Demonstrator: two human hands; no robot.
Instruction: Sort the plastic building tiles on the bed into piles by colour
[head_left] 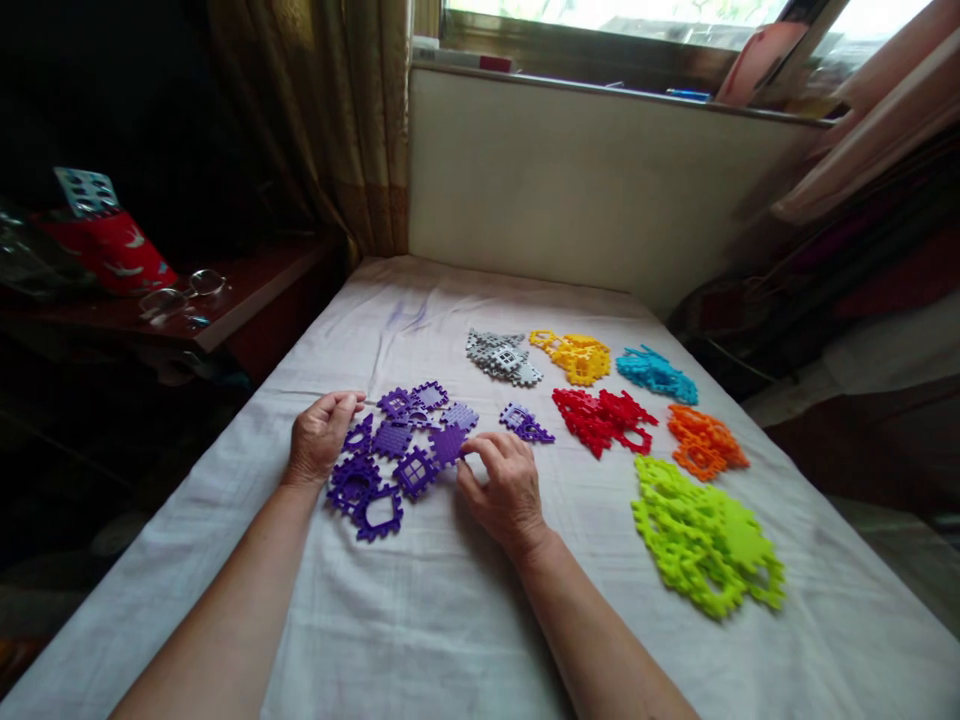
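My right hand pinches the edge of a purple interlocking tile at the right side of a spread of purple tiles. My left hand is closed at the left of that spread, thumb against the curled fingers; whatever it may hold is hidden. Between the hands lie several purple tiles with toothed edges, among them a window-shaped tile, a solid tile and a tile with a large opening. A few more purple pieces lie apart, just beyond my right hand.
Sorted piles stand to the right: grey, yellow, blue, red, orange and lime green. All lie on a pale sheet. At left, a wooden table bears eyeglasses and a red container.
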